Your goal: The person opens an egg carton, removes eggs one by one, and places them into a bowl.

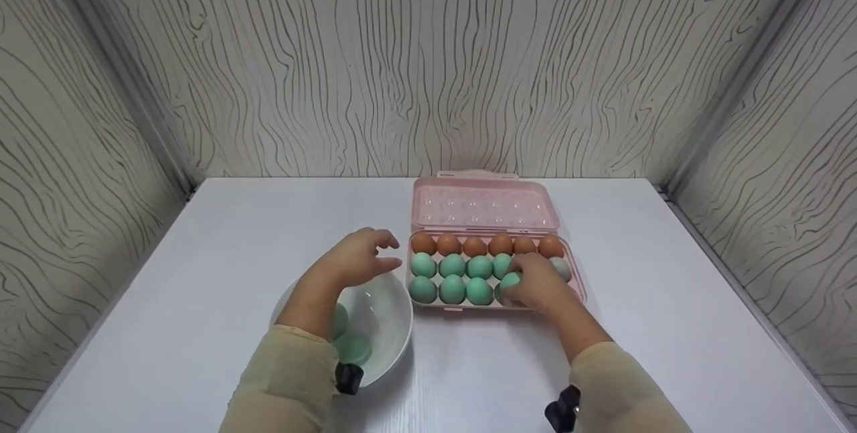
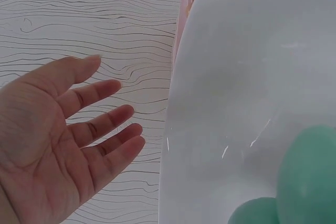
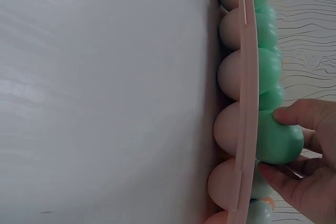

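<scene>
And here's the right hand [image 1: 541,280] at the pink egg carton [image 3: 248,77], thumb and fingers pinching a green egg [image 3: 281,137] over the carton's front row, right of its middle! Brown eggs [image 1: 475,245] line the carton's back row, its lid [image 1: 485,205] tipped back behind them. Left of the carton, the left hand [image 1: 360,257] grasps nothing, fingers loose and apart; just left of the carton too, a white bowl [image 1: 395,326] on the worktop [image 1: 482,379] cradles more green eggs [image 1: 355,348].

Looks dim and greyish in both wrist views, brighter in the head view. Glints off bowl [image 1: 387,326] and lid [image 1: 485,205], spreads pale sheen over table [image 1: 469,366], casts soft shadow beside bowl. Softens fine detail.
</scene>
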`<state>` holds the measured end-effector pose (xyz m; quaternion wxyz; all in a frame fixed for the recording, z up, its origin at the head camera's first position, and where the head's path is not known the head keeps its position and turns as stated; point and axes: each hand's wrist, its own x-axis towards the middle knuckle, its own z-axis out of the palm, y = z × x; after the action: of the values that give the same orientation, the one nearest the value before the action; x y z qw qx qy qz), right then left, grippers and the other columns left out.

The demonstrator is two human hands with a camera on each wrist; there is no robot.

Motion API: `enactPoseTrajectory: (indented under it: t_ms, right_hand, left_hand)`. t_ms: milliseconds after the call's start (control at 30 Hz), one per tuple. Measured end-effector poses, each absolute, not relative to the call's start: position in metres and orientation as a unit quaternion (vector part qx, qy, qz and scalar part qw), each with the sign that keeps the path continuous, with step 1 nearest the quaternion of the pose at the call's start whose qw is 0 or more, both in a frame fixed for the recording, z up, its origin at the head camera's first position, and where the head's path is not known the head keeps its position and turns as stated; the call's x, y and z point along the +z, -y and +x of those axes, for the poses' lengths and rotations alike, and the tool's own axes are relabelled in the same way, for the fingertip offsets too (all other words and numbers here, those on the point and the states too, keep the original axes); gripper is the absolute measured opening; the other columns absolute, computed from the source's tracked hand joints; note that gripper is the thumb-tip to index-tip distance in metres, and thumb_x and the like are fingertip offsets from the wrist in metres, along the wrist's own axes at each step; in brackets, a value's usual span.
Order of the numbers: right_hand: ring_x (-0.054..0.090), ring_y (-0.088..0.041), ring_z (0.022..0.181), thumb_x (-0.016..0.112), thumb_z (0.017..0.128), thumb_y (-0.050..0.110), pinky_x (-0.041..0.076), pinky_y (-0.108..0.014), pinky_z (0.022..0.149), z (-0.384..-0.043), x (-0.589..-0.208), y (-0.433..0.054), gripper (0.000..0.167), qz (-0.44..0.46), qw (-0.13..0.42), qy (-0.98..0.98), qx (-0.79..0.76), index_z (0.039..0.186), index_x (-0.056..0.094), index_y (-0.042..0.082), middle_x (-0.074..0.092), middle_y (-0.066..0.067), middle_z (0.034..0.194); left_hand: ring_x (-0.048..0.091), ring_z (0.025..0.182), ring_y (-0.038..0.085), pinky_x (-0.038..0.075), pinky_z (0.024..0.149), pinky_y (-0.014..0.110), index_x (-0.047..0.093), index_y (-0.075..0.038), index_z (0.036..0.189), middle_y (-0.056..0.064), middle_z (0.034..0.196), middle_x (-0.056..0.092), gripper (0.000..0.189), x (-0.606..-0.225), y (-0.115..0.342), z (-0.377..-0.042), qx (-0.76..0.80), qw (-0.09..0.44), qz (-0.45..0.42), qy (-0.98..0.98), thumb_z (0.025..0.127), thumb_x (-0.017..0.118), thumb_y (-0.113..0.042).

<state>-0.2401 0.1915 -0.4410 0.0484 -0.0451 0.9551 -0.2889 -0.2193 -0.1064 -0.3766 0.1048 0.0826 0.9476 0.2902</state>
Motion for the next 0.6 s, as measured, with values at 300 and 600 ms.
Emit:
enactPoseTrajectory:
  t_ms: [300,600]
  right_hand:
    - [0.05,-0.022,0.088,0.075,0.071,0.014,0.046,-0.036,0.079,-0.242,-0.424,-0.196,0.031,-0.036,0.043,-0.948,-0.313,0.099,0.062,0.01,0.058,-0.004,0.094]
    - [0.054,-0.021,0.087,0.072,0.077,0.018,0.048,-0.035,0.077,-0.241,-0.395,-0.192,0.027,-0.035,0.046,-0.938,-0.343,0.101,0.061,0.012,0.061,-0.004,0.097]
  left_hand:
    - [0.051,0.111,0.023,0.043,0.093,0.042,0.059,-0.02,0.115,0.004,0.117,0.055,0.032,-0.375,0.106,-0.218,0.284,0.1,0.092,-0.949,0.085,0.062,-0.032]
    - [0.051,0.112,0.024,0.044,0.092,0.042,0.059,-0.019,0.114,0.004,0.118,0.056,0.032,-0.373,0.104,-0.219,0.29,0.093,0.106,-0.946,0.085,0.063,-0.03]
